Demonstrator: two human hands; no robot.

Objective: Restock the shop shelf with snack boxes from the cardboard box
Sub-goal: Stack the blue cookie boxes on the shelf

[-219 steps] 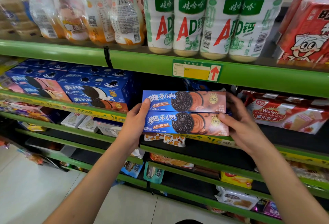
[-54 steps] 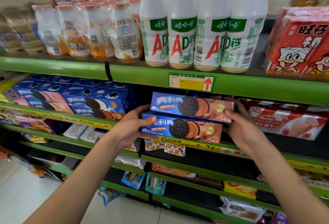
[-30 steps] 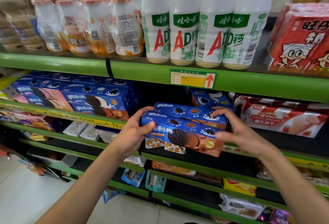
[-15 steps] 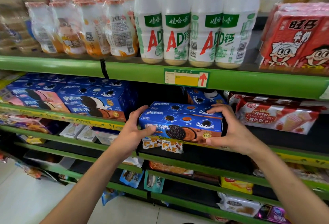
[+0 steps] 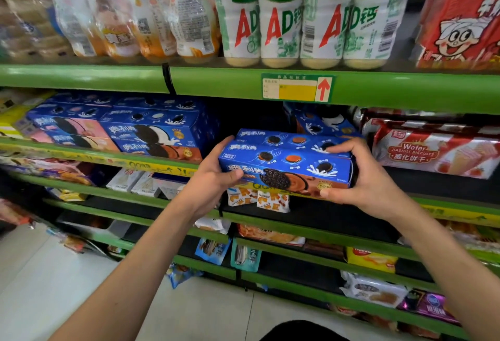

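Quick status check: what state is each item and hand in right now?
front cookie box: lying flat at the shelf lip, gripped at both ends
rear cookie box: flat, directly behind it
left hand: gripping the left end
right hand: gripping the right end
wafer packs: shelved, untouched

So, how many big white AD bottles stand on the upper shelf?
4, in one row on the upper shelf: AD bottles at the left end, second, third, right end. More may stand hidden behind them.
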